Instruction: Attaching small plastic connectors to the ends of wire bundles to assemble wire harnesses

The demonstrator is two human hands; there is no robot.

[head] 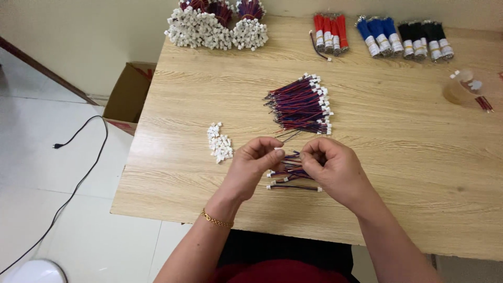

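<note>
My left hand (252, 166) and my right hand (332, 166) meet over the near middle of a wooden table (398, 157). Both pinch a short red-blue-black wire lead (291, 155) between their fingertips; the left seems to hold a small white connector at its end. Under the hands lie a few finished leads (293, 187) with white plugs. A fanned pile of wire leads (302, 105) with white connectors on one end lies just beyond the hands. A small heap of loose white connectors (219, 142) sits to the left of my left hand.
Bundles of connector leads (215, 23) stand at the far left edge. Red (330, 31), blue (378, 35) and black wire bundles (425, 37) line the far edge. A clear plastic cup (463, 88) lies at right. A cardboard box (128, 94) and a black cable (78, 178) are on the floor at left.
</note>
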